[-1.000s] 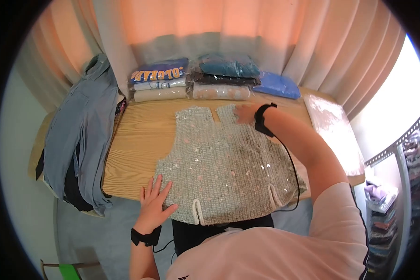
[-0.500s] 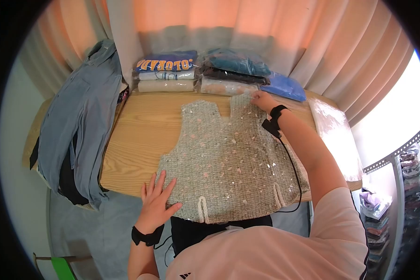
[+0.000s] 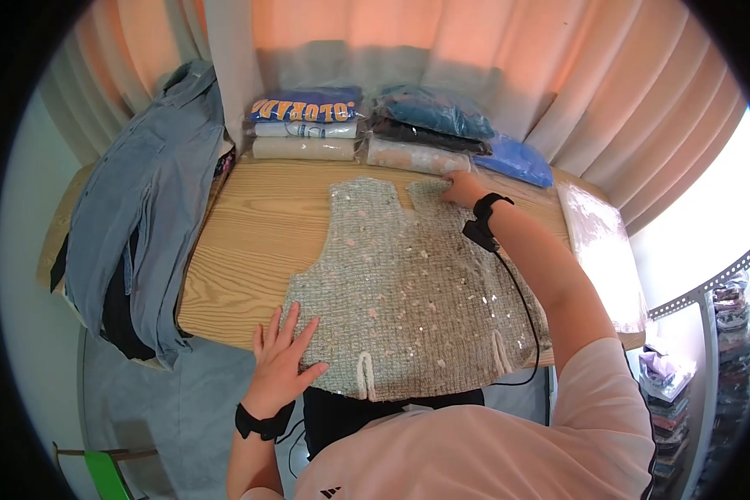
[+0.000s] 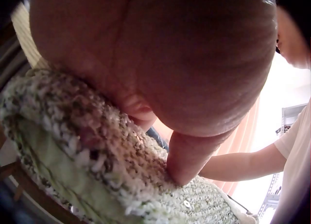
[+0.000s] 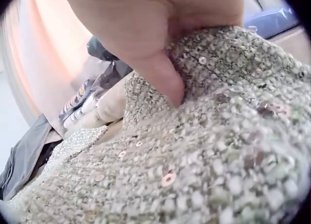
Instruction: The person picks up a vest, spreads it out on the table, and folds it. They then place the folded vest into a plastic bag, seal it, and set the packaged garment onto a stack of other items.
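A sleeveless tweed vest (image 3: 408,292), pale green-grey with sequins, lies spread on the wooden table (image 3: 242,242), its hem toward the person. White-edged slits show near the hem. My left hand (image 3: 285,362) rests with spread fingers on the lower left corner; in the left wrist view its thumb (image 4: 192,158) presses on the knit and the thick hem edge shows beside it. At the far right shoulder of the vest, my right hand (image 3: 467,190) pinches the fabric. In the right wrist view the thumb (image 5: 163,80) lies on the cloth, which rises toward the palm; the other fingers are hidden.
Bagged folded clothes (image 3: 304,148) stand in two stacks along the back, beside a blue package (image 3: 517,158). Grey-blue garments (image 3: 142,208) drape over the left end. Clear plastic bags (image 3: 604,258) lie at the right. A shelf of packed clothes (image 3: 729,333) stands beyond.
My right hand has shifted from lying over the right shoulder to pinching it, lifted it slightly, then lowered it toward the table. The left hand has stayed on the corner. The head view has shifted slightly.
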